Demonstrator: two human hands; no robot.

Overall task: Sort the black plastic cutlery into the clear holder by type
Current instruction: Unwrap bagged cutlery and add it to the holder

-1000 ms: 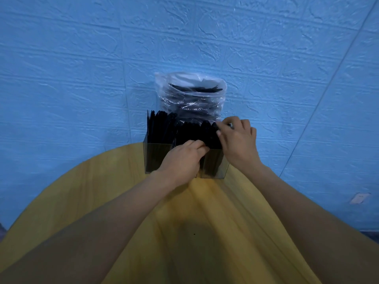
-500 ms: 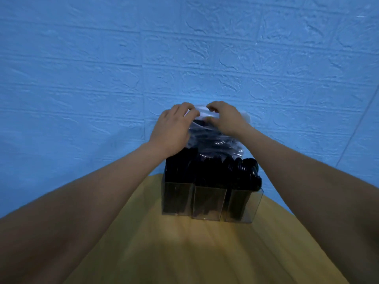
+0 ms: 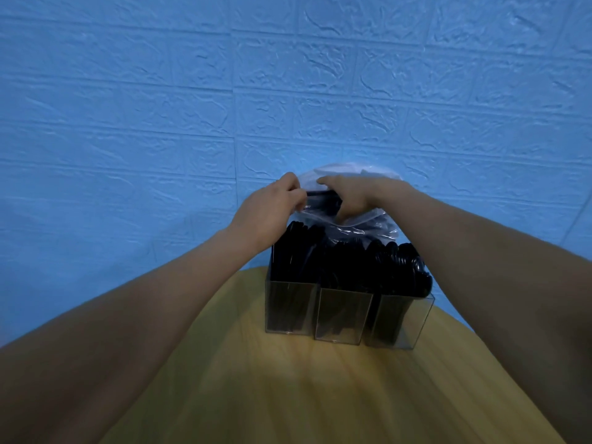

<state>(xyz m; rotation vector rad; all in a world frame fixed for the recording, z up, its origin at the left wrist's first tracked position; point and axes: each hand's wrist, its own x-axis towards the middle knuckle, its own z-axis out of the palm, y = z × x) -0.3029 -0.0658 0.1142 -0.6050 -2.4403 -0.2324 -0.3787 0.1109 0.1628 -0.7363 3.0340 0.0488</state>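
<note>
A clear holder (image 3: 344, 318) with three compartments stands on the wooden table, packed with black plastic cutlery (image 3: 346, 254). Behind it sits a clear plastic bag (image 3: 378, 225) holding more black cutlery. My left hand (image 3: 269, 209) pinches the bag's front rim at its left side. My right hand (image 3: 349, 197) reaches into the bag's mouth, its fingers curled down among the black pieces; what they hold is hidden. Round spoon bowls show in the right compartment.
The round wooden table (image 3: 288, 395) stretches toward me in front of the holder. A blue textured wall (image 3: 288, 91) rises right behind the bag.
Both hands left the holder's tops and rose to the bag behind it. The left now pinches the rim and the right has dipped into the opening. The camera came closer.
</note>
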